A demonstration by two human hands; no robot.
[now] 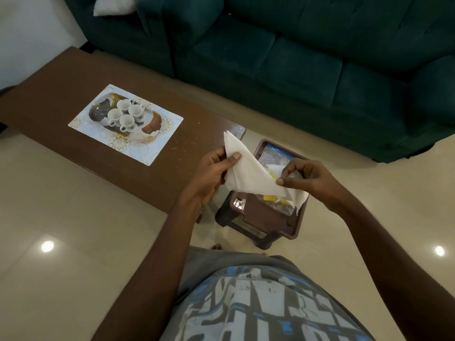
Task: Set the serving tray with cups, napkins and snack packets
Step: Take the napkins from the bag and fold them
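Ok, we see a white paper napkin (248, 174) held in the air between both hands, above the near end of a dark brown plastic stool (268, 217).

Left hand (214, 171): thumb lies on top of the napkin's upper left edge, fingers curl behind it, so it pinches that edge. One napkin corner sticks up past the thumb, over the corner of the table.

Right hand (307, 178): thumb and forefinger pinch the napkin near its lower right end, other fingers curled in. A loose flap hangs down below this hand.

The napkin runs as a slanted sheet from upper left to lower right, stretched between the two pinches and partly folded over on itself. We can't tell how many layers.

Under the napkin, on the stool top, we see snack packets: a clear packet with yellow contents (269, 198), mostly hidden by the napkin, and a packet with blue print (277, 153) at the far end. Neither hand touches them.

The oval serving tray with brown-and-gold pattern (151, 124) sits well apart from the hands, up and left, on a white rectangular placemat with gold floral print (170, 136). The mat lies on a long brown wooden table (61, 80). Four white handled cups (127, 121) stand upright in a tight cluster at the tray's middle. We see no napkin or packet on the tray.

The stool stands just beside the table's right end, on a cream tiled floor (73, 217). A dark green fabric sofa (320, 57) runs along behind, with a white cushion (110, 6) at its left end.
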